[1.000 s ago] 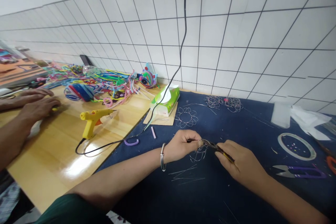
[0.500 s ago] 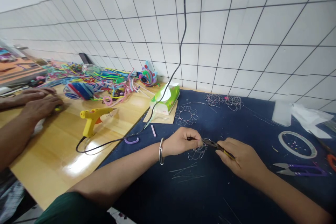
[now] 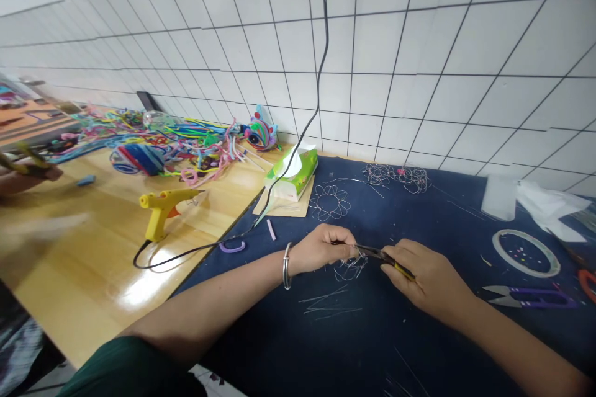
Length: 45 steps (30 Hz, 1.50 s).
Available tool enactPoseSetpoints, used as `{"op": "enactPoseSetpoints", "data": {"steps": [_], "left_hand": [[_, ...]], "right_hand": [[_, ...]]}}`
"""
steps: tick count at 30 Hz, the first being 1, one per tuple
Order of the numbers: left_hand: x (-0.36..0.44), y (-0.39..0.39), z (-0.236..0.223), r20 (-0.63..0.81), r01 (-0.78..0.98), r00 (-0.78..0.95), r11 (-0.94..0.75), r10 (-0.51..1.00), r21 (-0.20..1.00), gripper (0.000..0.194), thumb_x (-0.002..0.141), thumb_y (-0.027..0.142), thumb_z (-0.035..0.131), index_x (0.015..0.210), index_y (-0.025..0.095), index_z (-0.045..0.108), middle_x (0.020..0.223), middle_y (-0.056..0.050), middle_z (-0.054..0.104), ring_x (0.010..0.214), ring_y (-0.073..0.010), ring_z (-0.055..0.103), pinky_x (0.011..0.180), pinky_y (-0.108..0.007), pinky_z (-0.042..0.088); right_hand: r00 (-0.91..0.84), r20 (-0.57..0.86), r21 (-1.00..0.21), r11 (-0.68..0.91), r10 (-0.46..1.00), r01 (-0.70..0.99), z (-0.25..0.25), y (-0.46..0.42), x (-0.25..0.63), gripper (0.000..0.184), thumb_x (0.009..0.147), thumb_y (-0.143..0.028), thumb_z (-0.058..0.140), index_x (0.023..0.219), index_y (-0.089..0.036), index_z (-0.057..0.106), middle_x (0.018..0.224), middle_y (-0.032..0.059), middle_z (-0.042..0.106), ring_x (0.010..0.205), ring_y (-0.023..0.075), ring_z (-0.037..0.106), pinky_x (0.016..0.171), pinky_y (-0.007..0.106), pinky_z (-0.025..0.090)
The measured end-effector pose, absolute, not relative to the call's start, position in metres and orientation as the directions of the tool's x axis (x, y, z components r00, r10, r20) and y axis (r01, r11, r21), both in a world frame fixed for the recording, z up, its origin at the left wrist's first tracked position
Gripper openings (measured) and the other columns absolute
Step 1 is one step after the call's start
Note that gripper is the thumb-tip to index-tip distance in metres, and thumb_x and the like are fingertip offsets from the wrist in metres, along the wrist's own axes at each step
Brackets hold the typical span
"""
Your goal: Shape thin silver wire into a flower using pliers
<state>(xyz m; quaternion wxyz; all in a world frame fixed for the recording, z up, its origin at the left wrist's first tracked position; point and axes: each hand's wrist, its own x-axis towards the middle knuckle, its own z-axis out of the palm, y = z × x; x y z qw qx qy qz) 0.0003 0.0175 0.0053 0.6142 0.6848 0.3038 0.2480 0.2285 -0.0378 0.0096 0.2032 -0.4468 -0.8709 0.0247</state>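
My left hand pinches a small shape of bent thin wire, whose loops hang below the fingers. My right hand is closed round the yellow-and-black handles of a pair of pliers. The jaws point left and meet the wire at my left fingertips; their exact grip is too small to make out. Several straight wire pieces lie on the dark blue cloth below. Beyond my left hand rests a flower-shaped wire ring.
Purple snips and a white ring with beads lie right. More wire shapes sit by the wall. A tissue pack, yellow glue gun with cord, and colourful pipe cleaners are left. Another person's hand is far left.
The other person's hands have drawn back to the left edge, and a small blue piece now shows on the wooden table. My hands and the pliers stay nearly in place.
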Motion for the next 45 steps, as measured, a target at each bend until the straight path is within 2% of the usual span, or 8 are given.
{"op": "enactPoseSetpoints", "data": {"steps": [7, 12, 16, 31, 45], "left_hand": [[0.002, 0.011, 0.005, 0.012, 0.201, 0.61, -0.17, 0.792, 0.965, 0.018, 0.079, 0.025, 0.053, 0.07, 0.01, 0.057, 0.057, 0.002, 0.048, 0.044, -0.0035, 0.038, 0.042, -0.015, 0.029], [0.004, 0.007, 0.007, 0.185, 0.276, 0.541, -0.38, 0.821, 0.883, 0.015, 0.077, 0.019, 0.053, 0.067, 0.01, 0.059, 0.06, 0.001, 0.051, 0.053, -0.0056, 0.044, 0.051, -0.017, 0.034], [0.005, 0.003, 0.007, 0.275, 0.312, 0.518, -0.478, 0.81, 0.821, 0.014, 0.077, 0.016, 0.052, 0.066, 0.011, 0.06, 0.059, 0.001, 0.053, 0.055, -0.0063, 0.046, 0.054, -0.017, 0.035], [0.006, -0.005, 0.012, 0.364, 0.354, 0.464, -0.545, 0.808, 0.76, 0.014, 0.076, 0.014, 0.052, 0.067, 0.012, 0.063, 0.059, -0.001, 0.057, 0.056, -0.0082, 0.051, 0.056, -0.019, 0.038], [0.005, -0.007, 0.013, 0.328, 0.334, 0.482, -0.517, 0.812, 0.788, 0.014, 0.076, 0.012, 0.052, 0.065, 0.012, 0.061, 0.059, 0.0, 0.056, 0.056, -0.0077, 0.05, 0.056, -0.018, 0.038]], "right_hand": [[-0.526, 0.4, -0.009, 0.577, 0.75, 0.816, 0.014, -0.042, 0.226, 0.024, 0.082, -0.028, 0.048, 0.101, -0.017, 0.059, 0.078, 0.0054, 0.055, 0.073, 0.0154, 0.05, 0.066, 0.029, 0.041], [-0.53, 0.444, 0.104, 0.546, 0.722, 0.831, 0.013, -0.046, 0.223, 0.026, 0.081, -0.028, 0.05, 0.102, -0.015, 0.059, 0.077, 0.0062, 0.054, 0.071, 0.0154, 0.048, 0.066, 0.029, 0.039], [-0.54, 0.472, 0.157, 0.536, 0.697, 0.83, 0.011, -0.047, 0.222, 0.027, 0.08, -0.029, 0.051, 0.102, -0.015, 0.059, 0.076, 0.0059, 0.054, 0.07, 0.0156, 0.047, 0.065, 0.029, 0.038], [-0.575, 0.446, 0.194, 0.554, 0.685, 0.81, 0.011, -0.048, 0.221, 0.028, 0.08, -0.027, 0.051, 0.105, -0.013, 0.058, 0.074, 0.006, 0.053, 0.068, 0.0162, 0.046, 0.062, 0.03, 0.038], [-0.576, 0.448, 0.143, 0.581, 0.684, 0.801, 0.008, -0.047, 0.222, 0.025, 0.082, -0.026, 0.049, 0.101, -0.013, 0.058, 0.073, 0.0054, 0.053, 0.068, 0.0149, 0.046, 0.061, 0.028, 0.037]]}}
